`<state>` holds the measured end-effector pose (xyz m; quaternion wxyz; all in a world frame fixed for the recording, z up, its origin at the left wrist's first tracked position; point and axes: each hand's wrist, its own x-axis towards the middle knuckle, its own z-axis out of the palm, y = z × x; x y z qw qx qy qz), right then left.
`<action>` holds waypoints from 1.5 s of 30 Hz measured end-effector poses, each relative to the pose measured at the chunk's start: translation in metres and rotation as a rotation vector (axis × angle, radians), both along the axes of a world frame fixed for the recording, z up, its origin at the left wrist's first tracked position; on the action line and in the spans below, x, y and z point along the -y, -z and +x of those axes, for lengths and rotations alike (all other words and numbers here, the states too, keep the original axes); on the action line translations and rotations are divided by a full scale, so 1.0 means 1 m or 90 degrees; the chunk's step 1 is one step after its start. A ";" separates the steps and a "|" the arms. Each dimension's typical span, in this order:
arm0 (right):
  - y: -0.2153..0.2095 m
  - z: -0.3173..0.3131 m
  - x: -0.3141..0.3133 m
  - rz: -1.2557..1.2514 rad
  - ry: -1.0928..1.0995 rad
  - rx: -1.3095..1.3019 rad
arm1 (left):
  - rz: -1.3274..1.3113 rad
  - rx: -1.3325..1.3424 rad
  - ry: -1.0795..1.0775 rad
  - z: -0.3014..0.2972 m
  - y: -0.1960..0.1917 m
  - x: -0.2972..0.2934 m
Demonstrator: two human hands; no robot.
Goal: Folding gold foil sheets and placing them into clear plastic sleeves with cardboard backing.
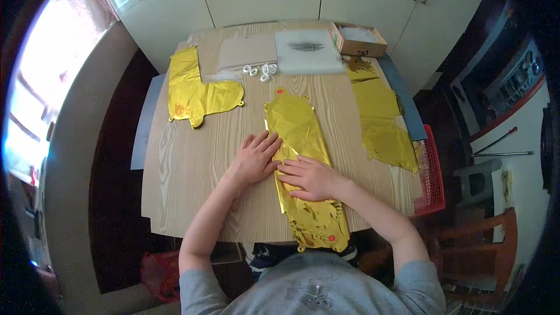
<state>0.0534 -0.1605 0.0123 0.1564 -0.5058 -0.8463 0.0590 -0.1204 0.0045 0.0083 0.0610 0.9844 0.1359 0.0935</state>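
A long gold foil balloon (300,131), uninflated and partly folded, lies lengthwise down the middle of the table, its near end at the front edge. Small tabs and a red round mark show at each end. My left hand (257,155) rests on its left edge, fingers stretched out. Just to the right, my right hand (310,178) lies flat across the foil with fingers spread. Neither hand grips anything. An L-shaped gold foil balloon (195,90) lies flat at the far left. Along the right side is another gold foil balloon (378,102), stretched toward me.
Behind the balloons lie several white ribbon rolls (265,71), a clear plastic bag (309,49) and a pale flat sheet (248,52). A cardboard box (360,41) stands at the back right. A red basket (430,169) is beside the table, and a wooden chair (484,251) stands lower right.
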 end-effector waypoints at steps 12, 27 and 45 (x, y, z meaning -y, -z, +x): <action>0.003 0.000 0.004 -0.029 0.014 0.013 | 0.015 0.003 -0.058 0.003 0.003 -0.007; 0.003 0.002 0.004 -0.016 0.014 0.000 | 0.022 -0.095 -0.103 0.018 -0.008 -0.035; 0.012 0.005 0.002 -0.010 -0.011 -0.024 | 0.019 -0.109 -0.124 0.017 0.005 -0.041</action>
